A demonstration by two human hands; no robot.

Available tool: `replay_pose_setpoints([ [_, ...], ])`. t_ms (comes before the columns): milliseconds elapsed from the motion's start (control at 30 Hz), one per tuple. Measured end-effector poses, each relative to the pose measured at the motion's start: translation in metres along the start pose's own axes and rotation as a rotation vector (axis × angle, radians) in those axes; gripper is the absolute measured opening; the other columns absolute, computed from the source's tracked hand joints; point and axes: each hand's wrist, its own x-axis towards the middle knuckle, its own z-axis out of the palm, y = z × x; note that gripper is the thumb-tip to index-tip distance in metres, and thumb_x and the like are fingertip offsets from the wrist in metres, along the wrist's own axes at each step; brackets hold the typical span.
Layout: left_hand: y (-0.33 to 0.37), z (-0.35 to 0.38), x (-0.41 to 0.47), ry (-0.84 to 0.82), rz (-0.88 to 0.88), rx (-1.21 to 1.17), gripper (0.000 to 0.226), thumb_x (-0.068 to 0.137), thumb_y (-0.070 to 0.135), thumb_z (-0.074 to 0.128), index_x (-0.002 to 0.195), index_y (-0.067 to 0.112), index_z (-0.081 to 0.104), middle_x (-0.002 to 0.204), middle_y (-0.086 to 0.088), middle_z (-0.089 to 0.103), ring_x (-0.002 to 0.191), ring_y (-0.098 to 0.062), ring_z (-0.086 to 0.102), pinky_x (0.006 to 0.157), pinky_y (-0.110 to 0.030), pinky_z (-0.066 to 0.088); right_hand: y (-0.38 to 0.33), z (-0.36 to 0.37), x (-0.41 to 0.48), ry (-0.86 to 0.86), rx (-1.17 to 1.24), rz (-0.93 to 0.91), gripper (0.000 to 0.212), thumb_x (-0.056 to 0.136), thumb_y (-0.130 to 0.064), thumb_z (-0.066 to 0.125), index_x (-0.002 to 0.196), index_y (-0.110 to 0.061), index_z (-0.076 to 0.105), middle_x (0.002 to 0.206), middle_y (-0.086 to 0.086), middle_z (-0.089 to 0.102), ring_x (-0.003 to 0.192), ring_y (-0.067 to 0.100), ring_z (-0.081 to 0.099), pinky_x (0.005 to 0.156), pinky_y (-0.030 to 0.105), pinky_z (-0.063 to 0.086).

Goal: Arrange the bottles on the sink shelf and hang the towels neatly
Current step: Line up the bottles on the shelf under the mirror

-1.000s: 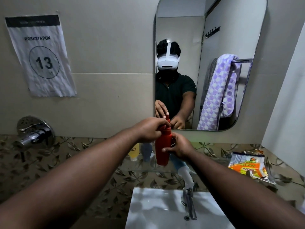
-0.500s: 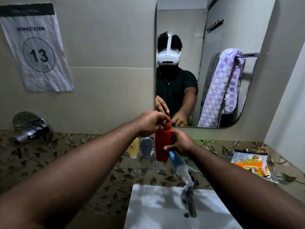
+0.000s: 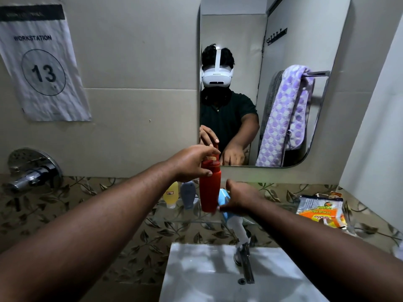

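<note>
Item one: red bottle (image 3: 210, 188), upright, over the glass shelf (image 3: 185, 217) below the mirror (image 3: 305, 29). We cannot tell whether its base rests on the glass or hangs just above it.

Left hand (image 3: 188, 163): grips the bottle at its cap, fingers (image 3: 207, 150) curled over the top and thumb pressed on the shoulder.

Right hand (image 3: 241, 199): open, just beside the lower half of the bottle, thumb raised and fingers (image 3: 224, 208) loosely spread. We cannot tell whether they touch it.

Also on the shelf, left of the red one, we count a yellow bottle (image 3: 170, 196) and a grey bottle (image 3: 188, 195), both standing cap-down, side by side. A blue bottle (image 3: 222, 196) shows behind the right hand, mostly hidden, with its pale end slanting down past the shelf edge toward the tap (image 3: 245, 264).

Towels, seen only in the mirror: a purple towel (image 3: 283, 114) with white dots draped over a rail (image 3: 318, 73), and a grey towel (image 3: 270, 99) just behind it on the same rail.

Surroundings:
- White sink (image 3: 218, 277) under the shelf.
- Scrub pad packet (image 3: 320, 211) on the ledge at right, well apart from the bottles.
- Wall valve (image 3: 32, 170) at left.
- Paper sign (image 3: 41, 66) above the valve, marked "Workstation 13".
</note>
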Motion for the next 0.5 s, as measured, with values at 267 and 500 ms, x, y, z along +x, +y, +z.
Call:
replay_pose_setpoints([
  [267,0.007,0.002,-0.009,0.119,0.085,0.128,0.078,0.082,0.024,0.081,0.149,0.033,0.044,0.151,0.005,0.042,0.142,-0.020,0.035,0.117,-0.046,0.036,0.003,0.022,-0.011,-0.024,0.082,0.092,0.067,0.068,-0.046,0.081,0.113,-0.016,0.042,0.116,0.010,0.069,0.105,0.031,0.066,0.069,0.032,0.042],
  [500,0.019,0.010,-0.017,0.282,0.334,0.522,0.062,0.082,0.027,0.072,0.141,0.028,0.054,0.157,-0.005,0.042,0.149,-0.029,0.029,0.124,-0.047,0.014,0.012,-0.002,-0.015,-0.023,0.105,0.194,0.062,0.062,-0.047,0.082,0.104,-0.021,0.044,0.108,0.005,0.069,0.094,0.027,0.066,0.068,0.031,0.046],
])
